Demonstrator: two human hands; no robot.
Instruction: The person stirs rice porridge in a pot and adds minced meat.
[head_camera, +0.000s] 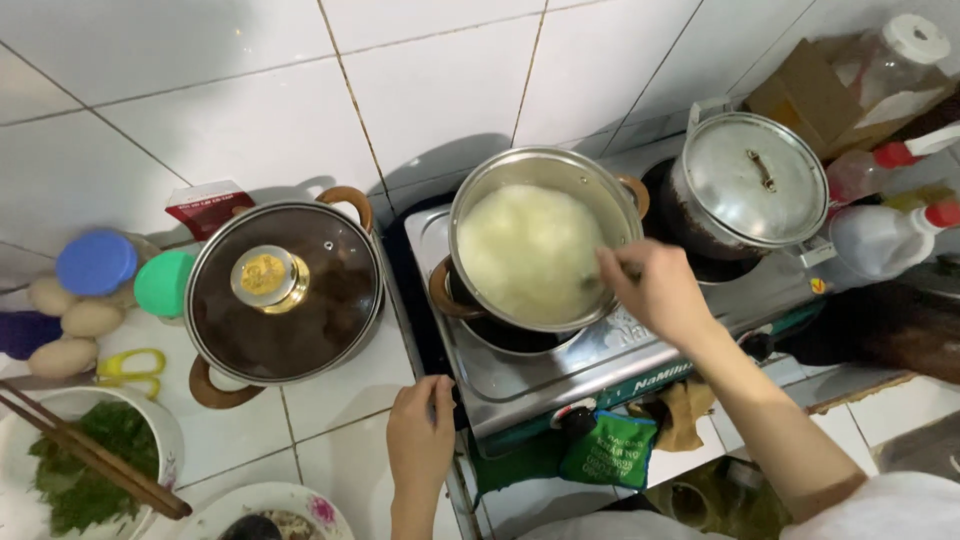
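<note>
Right hand (655, 290): fingers closed on a utensil handle, tip in the steel pot (540, 240); utensil mostly hidden.
Steel pot: on the gas stove (600, 350), left burner, filled with white foamy contents.
Left hand (420, 435): fingers curled, resting at the stove's front left corner; grip cannot be told.
Glass-lidded pot (285, 290): on the tiled worktop (330, 400), left of the stove.
Lidded steel pot (750, 180): stove's right burner.
Bowl of greens (90, 460): worktop's front left corner, chopsticks (95, 455) across it.
</note>
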